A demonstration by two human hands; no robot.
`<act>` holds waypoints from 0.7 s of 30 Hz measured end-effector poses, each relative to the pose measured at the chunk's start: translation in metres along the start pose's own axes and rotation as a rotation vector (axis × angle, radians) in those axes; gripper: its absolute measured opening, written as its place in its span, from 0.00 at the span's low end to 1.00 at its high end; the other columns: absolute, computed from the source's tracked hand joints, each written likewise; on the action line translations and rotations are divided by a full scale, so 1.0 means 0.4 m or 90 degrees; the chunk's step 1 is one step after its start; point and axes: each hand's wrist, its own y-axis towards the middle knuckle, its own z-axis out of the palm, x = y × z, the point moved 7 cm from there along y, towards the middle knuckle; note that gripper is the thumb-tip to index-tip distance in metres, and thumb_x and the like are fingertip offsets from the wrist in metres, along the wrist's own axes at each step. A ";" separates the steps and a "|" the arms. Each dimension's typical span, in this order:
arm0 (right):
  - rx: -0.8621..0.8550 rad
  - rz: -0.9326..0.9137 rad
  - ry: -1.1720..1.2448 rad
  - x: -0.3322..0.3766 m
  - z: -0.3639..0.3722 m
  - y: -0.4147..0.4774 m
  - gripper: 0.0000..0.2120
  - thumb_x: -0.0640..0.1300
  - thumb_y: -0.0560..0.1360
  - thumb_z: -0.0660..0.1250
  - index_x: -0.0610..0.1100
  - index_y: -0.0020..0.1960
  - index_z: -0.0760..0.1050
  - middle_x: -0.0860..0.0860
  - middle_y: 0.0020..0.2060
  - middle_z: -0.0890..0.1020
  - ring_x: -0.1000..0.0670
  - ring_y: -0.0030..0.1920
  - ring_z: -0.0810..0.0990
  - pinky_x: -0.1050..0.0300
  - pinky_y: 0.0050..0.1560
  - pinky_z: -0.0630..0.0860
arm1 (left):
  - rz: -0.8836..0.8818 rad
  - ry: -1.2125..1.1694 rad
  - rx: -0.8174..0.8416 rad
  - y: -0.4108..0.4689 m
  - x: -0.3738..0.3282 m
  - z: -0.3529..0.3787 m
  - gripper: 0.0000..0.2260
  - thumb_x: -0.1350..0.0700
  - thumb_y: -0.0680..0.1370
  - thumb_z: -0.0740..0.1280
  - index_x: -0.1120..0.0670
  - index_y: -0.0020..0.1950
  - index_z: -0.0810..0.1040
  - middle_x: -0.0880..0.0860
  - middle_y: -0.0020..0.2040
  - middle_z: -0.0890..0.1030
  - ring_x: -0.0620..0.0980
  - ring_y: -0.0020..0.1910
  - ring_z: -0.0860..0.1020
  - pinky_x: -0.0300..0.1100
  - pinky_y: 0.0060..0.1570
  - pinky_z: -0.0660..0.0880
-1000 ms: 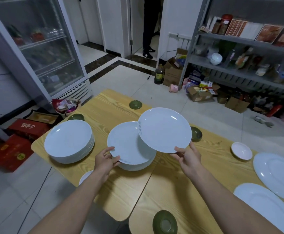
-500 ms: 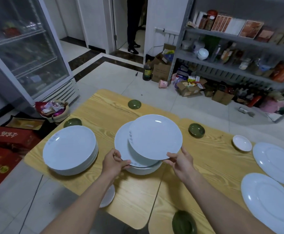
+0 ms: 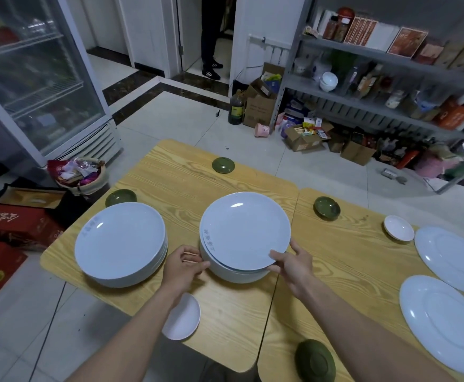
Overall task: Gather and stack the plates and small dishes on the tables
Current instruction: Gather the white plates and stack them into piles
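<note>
While the right hand (image 3: 286, 260) pinches the top plate (image 3: 246, 230) at its near rim, thumb on top w/ fingers under, the plate lies on the middle stack (image 3: 233, 274) a bit off-centre, w/ a sliver of the plate below showing at left. The left hand (image 3: 184, 267) grips the stack's near-left side w/ curled fingers, bracing it.

Risks, as I judge them: letting go before the plate is centred could leave it rocking or sliding off to the right. A hard shove to square it could push the whole pile toward the seam btwn the left table (image 3: 170, 183) and right table (image 3: 349, 260). Glazed plates look slick, so a loose pinch may slip.

Around: the left stack (image 3: 120, 241) stands just beside. A small white dish (image 3: 182, 317) overhangs the near table edge under the left forearm, so an elbow nudge could drop it. Green dishes, e.g. the far green dish (image 3: 223, 164), another white dish (image 3: 399, 228) and two oval platters (image 3: 450, 257) lie scattered, not yet gathered. Nothing blocks the stack itself.
</note>
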 end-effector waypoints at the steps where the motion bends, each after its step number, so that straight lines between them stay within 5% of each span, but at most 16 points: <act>1: -0.010 -0.008 -0.013 0.003 -0.002 -0.001 0.38 0.26 0.73 0.69 0.44 0.79 0.60 0.43 0.64 0.78 0.41 0.41 0.87 0.40 0.50 0.83 | -0.002 0.002 0.003 0.000 0.000 -0.002 0.14 0.66 0.69 0.77 0.58 0.49 0.77 0.57 0.43 0.81 0.51 0.40 0.80 0.38 0.38 0.77; 7: -0.113 -0.079 -0.153 0.026 -0.026 -0.006 0.30 0.29 0.71 0.74 0.40 0.71 0.72 0.41 0.48 0.85 0.43 0.46 0.85 0.54 0.46 0.83 | -0.004 0.026 0.016 0.008 0.007 -0.006 0.13 0.64 0.69 0.77 0.58 0.50 0.78 0.57 0.42 0.81 0.51 0.40 0.79 0.40 0.41 0.77; 13: -0.174 -0.076 -0.274 0.030 -0.033 0.005 0.22 0.33 0.66 0.79 0.42 0.59 0.82 0.46 0.47 0.86 0.44 0.48 0.85 0.53 0.52 0.80 | 0.020 0.039 0.022 0.012 -0.014 -0.004 0.12 0.63 0.70 0.77 0.58 0.49 0.78 0.56 0.43 0.80 0.50 0.40 0.79 0.39 0.42 0.75; 18: -0.161 -0.061 -0.258 0.013 -0.044 0.010 0.18 0.34 0.67 0.78 0.40 0.57 0.83 0.47 0.47 0.86 0.46 0.47 0.85 0.62 0.42 0.77 | 0.030 0.060 0.022 0.011 -0.030 -0.005 0.09 0.61 0.71 0.76 0.55 0.47 0.79 0.55 0.43 0.80 0.52 0.42 0.79 0.43 0.45 0.76; 21: -0.180 -0.084 -0.310 0.023 -0.059 -0.004 0.20 0.41 0.72 0.76 0.38 0.62 0.80 0.47 0.51 0.84 0.45 0.56 0.82 0.51 0.60 0.78 | 0.075 0.127 0.008 -0.001 -0.069 0.005 0.06 0.59 0.73 0.75 0.52 0.44 0.79 0.53 0.42 0.81 0.52 0.40 0.79 0.49 0.47 0.77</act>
